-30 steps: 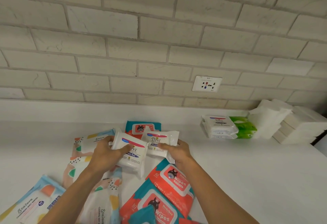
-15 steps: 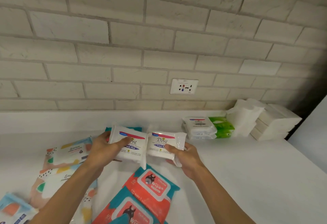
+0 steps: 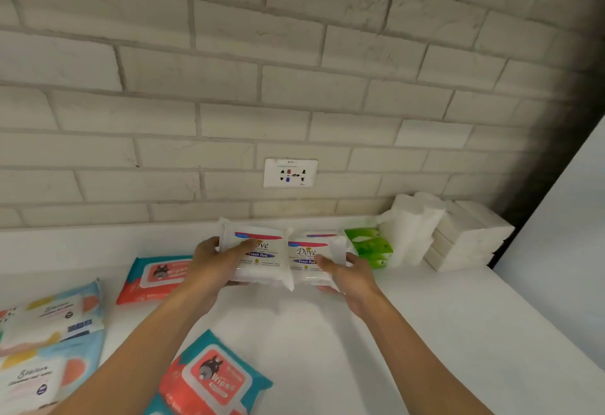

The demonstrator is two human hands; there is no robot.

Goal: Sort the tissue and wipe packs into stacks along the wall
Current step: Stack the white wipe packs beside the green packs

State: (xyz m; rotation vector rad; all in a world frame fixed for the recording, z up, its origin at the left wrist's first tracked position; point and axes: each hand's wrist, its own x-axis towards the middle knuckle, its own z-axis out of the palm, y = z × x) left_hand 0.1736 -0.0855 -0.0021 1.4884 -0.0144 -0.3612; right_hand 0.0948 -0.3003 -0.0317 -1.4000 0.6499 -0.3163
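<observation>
Worktop (image 3: 425,332) at wall (image 3: 294,87) | left hand (image 3: 212,264), right hand (image 3: 355,277): fingers (image 3: 244,246) grip a Dove pack (image 3: 263,269) each | carried over; Dove stack (image 3: 322,235) now just beyond fingers, stacking next.

"Dove", with "Fresh Red" beneath it, stands on the left white pack (image 3: 262,252) and again on the right white pack (image 3: 307,259) — the smaller print below is too blurred to read. The red-and-teal pack (image 3: 216,378) at the near edge of the counter (image 3: 425,332) says "Wipes". The script on the pastel pack (image 3: 32,378) at its near left corner cannot be made out.
</observation>
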